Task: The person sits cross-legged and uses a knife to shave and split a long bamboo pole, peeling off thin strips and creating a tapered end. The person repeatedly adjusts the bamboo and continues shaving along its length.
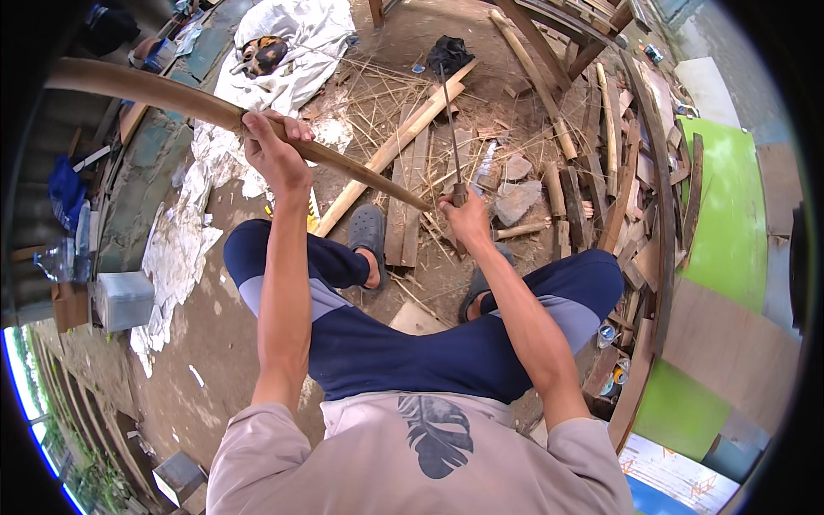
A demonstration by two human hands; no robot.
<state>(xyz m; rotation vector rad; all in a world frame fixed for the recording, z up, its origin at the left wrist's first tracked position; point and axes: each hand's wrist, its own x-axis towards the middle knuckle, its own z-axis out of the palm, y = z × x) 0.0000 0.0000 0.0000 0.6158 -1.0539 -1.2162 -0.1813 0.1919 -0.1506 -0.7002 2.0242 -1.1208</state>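
Observation:
My left hand (279, 159) is closed around a long brown bamboo pole (360, 174). The pole slants from the upper left down to its near end, in front of my right hand. In my right hand (468, 221) is the wooden handle of a long knife (450, 124), its narrow dark blade pointing up and away from me. The pole's end lies just left of the knife handle; whether they touch I cannot tell. Below the pole, between my knees, stands a dark clog (367, 230) on my foot.
Split bamboo (390, 154) and thin strips litter the ground ahead. Grey stones (518, 199) and stacked wood scraps (639, 232) lie to the right, beside a green panel (730, 206). On a white sheet (296, 34) at the far left rests a black-and-tan animal (264, 56).

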